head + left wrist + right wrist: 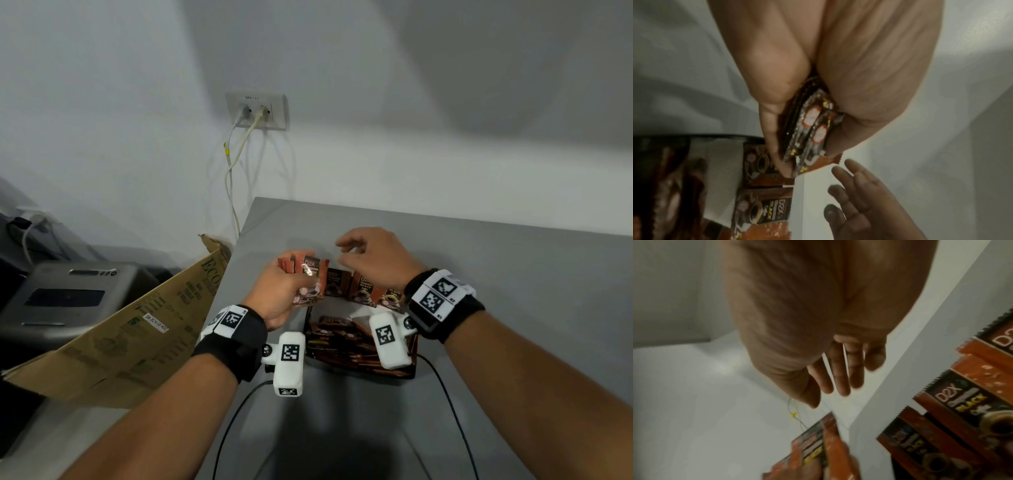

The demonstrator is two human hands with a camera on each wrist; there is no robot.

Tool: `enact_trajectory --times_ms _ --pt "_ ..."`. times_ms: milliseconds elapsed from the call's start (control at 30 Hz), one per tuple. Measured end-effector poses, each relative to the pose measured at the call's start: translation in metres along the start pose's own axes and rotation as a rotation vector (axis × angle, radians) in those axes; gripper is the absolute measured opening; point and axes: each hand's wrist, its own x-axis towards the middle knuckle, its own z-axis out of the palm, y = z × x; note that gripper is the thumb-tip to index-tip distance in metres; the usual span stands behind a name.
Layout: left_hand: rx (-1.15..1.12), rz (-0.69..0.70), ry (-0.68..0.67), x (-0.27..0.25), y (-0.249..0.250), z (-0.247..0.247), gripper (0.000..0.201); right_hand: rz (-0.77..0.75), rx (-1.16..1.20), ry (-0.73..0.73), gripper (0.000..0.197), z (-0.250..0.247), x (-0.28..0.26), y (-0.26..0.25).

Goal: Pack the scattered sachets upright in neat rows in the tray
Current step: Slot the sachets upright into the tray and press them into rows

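My left hand [279, 286] grips a bunch of brown and orange coffee sachets [310, 274] above the far left corner of the black tray [412, 371]. In the left wrist view the thumb and fingers [772, 146] clamp the sachets [812, 129] edge-on. A row of sachets [363, 289] stands upright along the tray's far side, and more sachets [339, 339] lie flat inside it. My right hand [363, 253] hovers over the upright row, fingers [838, 378] loosely spread and holding nothing.
An open cardboard box [137, 329] leans against the grey table's left edge [226, 291]. A grey machine [68, 298] sits beyond the box. Cables [231, 171] hang from a wall socket [257, 111]. Two black wires [233, 421] run over the near table.
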Motion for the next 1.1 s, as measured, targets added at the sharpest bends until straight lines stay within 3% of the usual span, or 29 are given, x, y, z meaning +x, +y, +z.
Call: enact_trajectory --times_ms 67,167,233,367,433,700,1100 --pt "-0.01 0.035 -0.069 0.0 0.001 0.009 0.052 -0.006 0.093 -0.057 0.031 -0.003 -0.004 -0.006" --pt "0.017 0.058 -0.104 0.0 0.001 0.021 0.049 -0.043 0.056 -0.031 0.016 -0.004 -0.008 -0.007" --pt "0.073 0.062 -0.041 0.0 0.002 0.022 0.04 -0.031 0.046 0.018 0.01 -0.006 -0.008 -0.005" --pt "0.108 0.036 0.213 0.003 0.001 0.006 0.03 0.041 -0.05 0.015 0.01 -0.002 -0.006 0.005" --pt "0.111 0.021 0.243 0.003 0.0 -0.003 0.028 0.05 -0.13 -0.015 0.015 0.007 -0.002 0.009" --pt "0.1 -0.023 0.243 -0.002 -0.004 -0.013 0.022 0.043 -0.319 -0.087 0.018 0.041 0.012 0.012" --pt "0.141 -0.06 0.214 -0.004 -0.005 -0.009 0.023 0.036 -0.395 -0.101 0.023 0.046 0.017 0.02"
